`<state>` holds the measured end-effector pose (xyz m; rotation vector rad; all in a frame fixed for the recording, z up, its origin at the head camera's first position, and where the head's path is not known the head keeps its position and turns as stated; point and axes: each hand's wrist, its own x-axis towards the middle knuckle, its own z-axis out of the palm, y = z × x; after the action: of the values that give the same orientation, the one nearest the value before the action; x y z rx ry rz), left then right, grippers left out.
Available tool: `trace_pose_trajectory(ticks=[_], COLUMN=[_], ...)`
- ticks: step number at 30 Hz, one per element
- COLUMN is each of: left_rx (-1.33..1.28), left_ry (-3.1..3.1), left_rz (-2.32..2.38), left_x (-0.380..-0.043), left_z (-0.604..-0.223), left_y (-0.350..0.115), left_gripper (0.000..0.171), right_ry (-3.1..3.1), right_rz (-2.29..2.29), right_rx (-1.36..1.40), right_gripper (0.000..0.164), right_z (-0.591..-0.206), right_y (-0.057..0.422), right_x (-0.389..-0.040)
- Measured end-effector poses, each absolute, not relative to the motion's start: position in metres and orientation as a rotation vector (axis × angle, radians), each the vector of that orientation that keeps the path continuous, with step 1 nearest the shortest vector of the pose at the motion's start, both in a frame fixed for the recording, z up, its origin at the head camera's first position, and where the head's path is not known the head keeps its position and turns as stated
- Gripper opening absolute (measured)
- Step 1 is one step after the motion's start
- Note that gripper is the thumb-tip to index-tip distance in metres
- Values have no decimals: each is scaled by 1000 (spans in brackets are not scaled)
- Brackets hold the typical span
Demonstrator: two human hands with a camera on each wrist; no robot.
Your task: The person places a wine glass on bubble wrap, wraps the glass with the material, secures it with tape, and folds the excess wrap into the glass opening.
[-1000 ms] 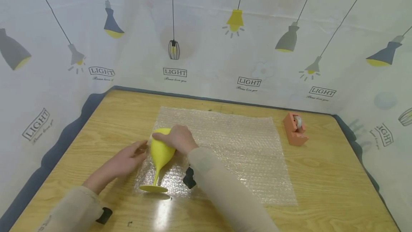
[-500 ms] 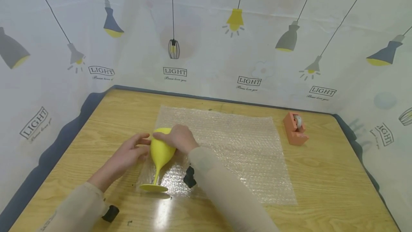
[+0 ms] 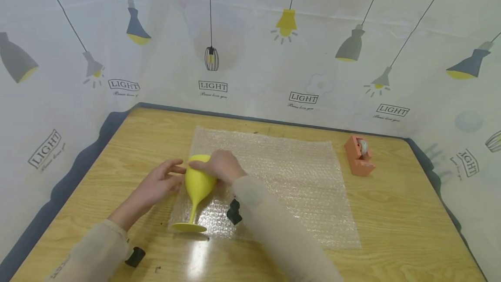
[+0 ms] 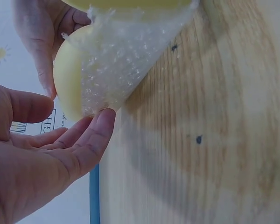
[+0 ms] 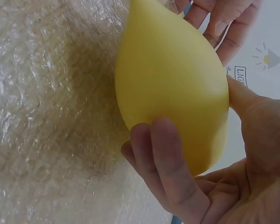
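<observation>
We see one vessel, a yellow goblet (image 3: 198, 185), held by its bowl over the left part of the bubble wrap (image 3: 289, 186) on the table (image 3: 411, 203). Its mouth points away from us and its foot (image 3: 189, 228) towards us, above the near-left corner of the sheet; we cannot see inside the bowl, so we cannot tell what it contains. A shadow falls just beside the foot, but we cannot tell whether the foot touches anything. The orange tape dispenser (image 3: 359, 162), well apart at the right, holds a pale roll of tape (image 3: 363, 147).

Our right hand (image 3: 224, 166) grips the goblet, its thumb on one side of the bowl and its fingers curled round the other. Our left hand (image 3: 158, 184) is just beside the bowl, its fingers lightly bent, with the thumb held away from them. In the left wrist view, the sheet's left edge rises in front of the bowl, and those fingertips reach the edge; we cannot tell how firmly they press.

The rest of the sheet lies flat to the right, its far edge short of the table's back edge, its right edge short of the dispenser. Wood shows between the two, and wider strips run along the table's left and right sides. A blue-grey border (image 3: 111, 125) follows the table's edges below the lamp-patterned wall covering (image 3: 254, 25).
</observation>
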<state>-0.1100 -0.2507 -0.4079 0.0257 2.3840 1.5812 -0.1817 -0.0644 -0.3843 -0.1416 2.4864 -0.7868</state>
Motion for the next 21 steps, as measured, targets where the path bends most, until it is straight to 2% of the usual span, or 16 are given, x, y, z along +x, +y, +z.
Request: trace_pose_trajectory(ticks=[21], left_rx=[270], left_ry=[2601], left_rz=[1340], left_x=[-114], left_z=[-403], left_y=[-243], left_gripper=[54], right_ry=[2535], right_rz=[-712], right_rx=[-149], right_gripper=[58], right_z=[-374], right_y=[-45], right_x=[-184])
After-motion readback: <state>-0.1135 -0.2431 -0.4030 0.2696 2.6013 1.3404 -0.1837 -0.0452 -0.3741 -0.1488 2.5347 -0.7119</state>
